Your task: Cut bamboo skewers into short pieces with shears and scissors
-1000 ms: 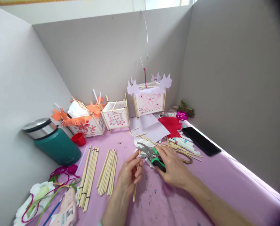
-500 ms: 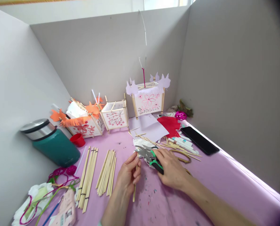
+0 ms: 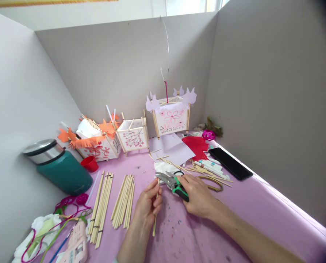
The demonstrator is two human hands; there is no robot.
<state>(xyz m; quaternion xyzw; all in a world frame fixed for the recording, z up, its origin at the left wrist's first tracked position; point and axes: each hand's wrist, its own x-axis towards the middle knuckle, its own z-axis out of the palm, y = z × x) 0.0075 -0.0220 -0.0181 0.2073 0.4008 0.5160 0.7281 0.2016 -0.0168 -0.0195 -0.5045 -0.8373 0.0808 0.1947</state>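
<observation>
Between the thumb and fingers of my left hand [image 3: 148, 201] is a thin wooden stick [image 3: 154, 226], held nearly upright with its lower end showing below the fist. My right hand [image 3: 197, 194] is wrapped round the green and black handles of pruning shears [image 3: 167, 180]. The metal blades reach left to the stick's top end, just above my left fingertips; whether they touch it I cannot tell. Left of my hands lie a bunch of short sticks [image 3: 123, 201] and longer sticks with black bands [image 3: 101, 208]. Crumpled white paper [image 3: 163, 168] lies behind the blades.
Paper lanterns [image 3: 133, 135] on stick frames stand along the back panel. At left are a green bottle [image 3: 64, 171], a red cup [image 3: 89, 164] and a pink glue gun [image 3: 75, 244]. Markers [image 3: 210, 167], scissors [image 3: 212, 183] and a black phone [image 3: 230, 163] lie at right.
The view has shifted slightly. Both hands keep their grips, and the shears and stick stay in nearly the same place.
</observation>
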